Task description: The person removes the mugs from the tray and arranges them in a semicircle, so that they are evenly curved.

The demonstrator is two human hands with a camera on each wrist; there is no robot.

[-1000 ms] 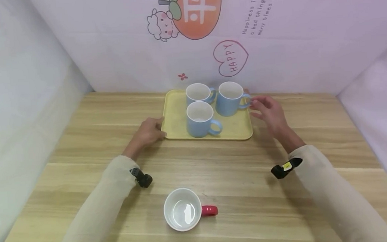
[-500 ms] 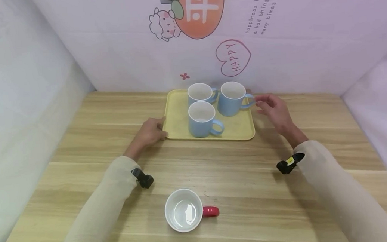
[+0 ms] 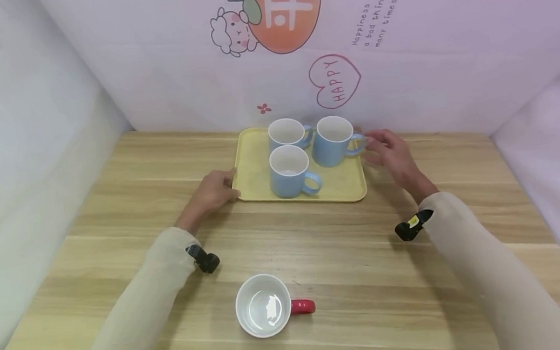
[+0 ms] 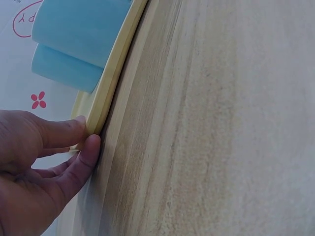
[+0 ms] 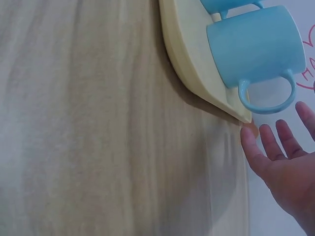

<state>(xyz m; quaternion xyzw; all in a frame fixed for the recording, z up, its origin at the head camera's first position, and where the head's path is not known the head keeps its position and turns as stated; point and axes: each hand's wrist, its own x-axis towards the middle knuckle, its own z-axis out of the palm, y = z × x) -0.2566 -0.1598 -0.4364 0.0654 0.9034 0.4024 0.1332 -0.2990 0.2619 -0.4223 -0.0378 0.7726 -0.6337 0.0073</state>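
Observation:
A yellow tray (image 3: 250,169) lies against the back wall and carries three light blue mugs: a front one (image 3: 287,182), one behind it (image 3: 277,138) and one at the right (image 3: 328,151). My left hand (image 3: 213,191) pinches the tray's left edge; the left wrist view shows thumb and finger at the rim (image 4: 106,93). Close to the right mug's handle is my right hand (image 3: 395,159). In the right wrist view its fingers (image 5: 270,142) are spread, apart from the handle (image 5: 266,109) and holding nothing.
A mug with a red handle (image 3: 303,306) and white inside stands upright on the wooden table (image 3: 346,279), between the forearms. White cloth walls (image 3: 430,94) with printed drawings bound the table at the back and sides.
My right wrist has shifted slightly away from the body, with the fingers still by the mug handle. The left hand stays at the tray edge. Tray and mugs keep their places; the view sways a little.

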